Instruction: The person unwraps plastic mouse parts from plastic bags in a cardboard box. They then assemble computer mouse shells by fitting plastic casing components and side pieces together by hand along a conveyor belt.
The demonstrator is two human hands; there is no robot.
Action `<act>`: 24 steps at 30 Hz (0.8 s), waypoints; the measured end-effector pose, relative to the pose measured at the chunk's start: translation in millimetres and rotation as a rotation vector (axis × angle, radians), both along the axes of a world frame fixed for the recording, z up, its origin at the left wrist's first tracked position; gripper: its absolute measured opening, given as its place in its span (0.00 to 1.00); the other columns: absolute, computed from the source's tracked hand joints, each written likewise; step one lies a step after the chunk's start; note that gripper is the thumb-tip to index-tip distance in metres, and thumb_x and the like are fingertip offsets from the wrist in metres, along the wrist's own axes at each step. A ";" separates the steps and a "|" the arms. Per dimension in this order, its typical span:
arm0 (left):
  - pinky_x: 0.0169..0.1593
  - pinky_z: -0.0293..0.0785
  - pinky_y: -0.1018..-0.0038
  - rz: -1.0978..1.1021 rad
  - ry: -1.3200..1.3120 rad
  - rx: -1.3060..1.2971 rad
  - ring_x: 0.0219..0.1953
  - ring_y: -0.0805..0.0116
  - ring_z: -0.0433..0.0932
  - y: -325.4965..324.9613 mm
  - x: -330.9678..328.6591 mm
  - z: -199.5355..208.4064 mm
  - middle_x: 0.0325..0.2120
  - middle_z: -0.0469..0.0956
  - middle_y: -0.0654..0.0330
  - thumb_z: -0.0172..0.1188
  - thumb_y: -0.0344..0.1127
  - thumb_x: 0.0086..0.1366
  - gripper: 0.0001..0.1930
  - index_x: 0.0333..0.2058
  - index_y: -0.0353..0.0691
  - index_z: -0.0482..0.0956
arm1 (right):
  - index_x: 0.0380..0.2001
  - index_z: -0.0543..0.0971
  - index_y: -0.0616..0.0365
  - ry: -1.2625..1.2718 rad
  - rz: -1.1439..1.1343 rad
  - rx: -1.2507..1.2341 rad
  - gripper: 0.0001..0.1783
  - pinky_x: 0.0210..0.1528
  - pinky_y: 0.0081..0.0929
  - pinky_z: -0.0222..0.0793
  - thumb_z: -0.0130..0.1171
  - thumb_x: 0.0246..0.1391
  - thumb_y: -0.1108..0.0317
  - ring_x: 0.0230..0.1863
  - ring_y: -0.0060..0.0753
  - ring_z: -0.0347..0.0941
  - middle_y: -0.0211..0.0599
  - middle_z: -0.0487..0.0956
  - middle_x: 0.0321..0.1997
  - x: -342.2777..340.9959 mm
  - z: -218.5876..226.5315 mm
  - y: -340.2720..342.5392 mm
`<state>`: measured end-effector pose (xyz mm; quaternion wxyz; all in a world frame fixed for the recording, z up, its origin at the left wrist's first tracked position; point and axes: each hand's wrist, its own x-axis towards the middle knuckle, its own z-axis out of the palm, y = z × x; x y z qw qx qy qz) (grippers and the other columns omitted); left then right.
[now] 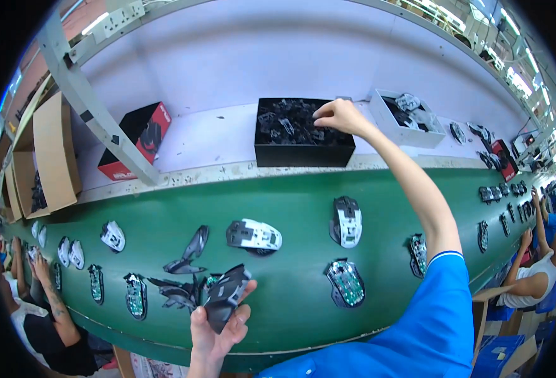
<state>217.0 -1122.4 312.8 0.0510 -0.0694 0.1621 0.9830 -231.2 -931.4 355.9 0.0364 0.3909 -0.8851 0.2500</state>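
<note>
My left hand (221,327) is closed around a dark grey computer mouse shell (226,297), raised above the near side of the green bench. Just behind it lie loose black shell pieces (193,252) and a partly hidden green circuit board. My right arm stretches forward to a black box (303,156) full of small dark plastic parts (284,123). Over the box's right side, my right hand (341,118) has its fingers pinched together; whatever is between them is too small or hidden to make out.
White and grey mouse bodies (253,236) and mouse bases with green boards (346,283) are spread over the green bench (290,208). On the shelf stand a red box (155,132) and a white box (417,135). A cardboard box (57,151) stands left. Other people work at both sides.
</note>
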 end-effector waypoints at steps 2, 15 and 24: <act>0.22 0.71 0.77 0.114 -0.072 -0.087 0.35 0.67 0.67 -9.6 3.2 3.7 0.58 0.60 0.46 0.61 0.56 0.52 0.46 0.62 0.33 0.52 | 0.33 0.83 0.53 -0.040 0.033 0.039 0.18 0.42 0.31 0.73 0.65 0.41 0.54 0.36 0.38 0.78 0.39 0.82 0.32 3.2 -1.5 -28.9; 0.19 0.68 0.71 0.041 -0.118 -0.029 0.29 0.61 0.67 -18.1 -2.9 11.7 0.44 0.67 0.50 0.41 0.67 0.59 0.38 0.57 0.42 0.61 | 0.29 0.83 0.60 -0.223 -0.195 -0.197 0.11 0.14 0.23 0.71 0.64 0.44 0.64 0.17 0.25 0.74 0.35 0.79 0.20 22.7 8.7 -68.1; 0.30 0.80 0.56 -0.194 -0.109 -0.290 0.35 0.44 0.78 -3.3 -15.7 21.6 0.41 0.73 0.42 0.45 0.61 0.59 0.37 0.57 0.34 0.60 | 0.35 0.76 0.59 0.213 0.841 0.042 0.14 0.21 0.23 0.69 0.56 0.39 0.74 0.33 0.30 0.73 0.34 0.72 0.32 263.0 92.3 -18.6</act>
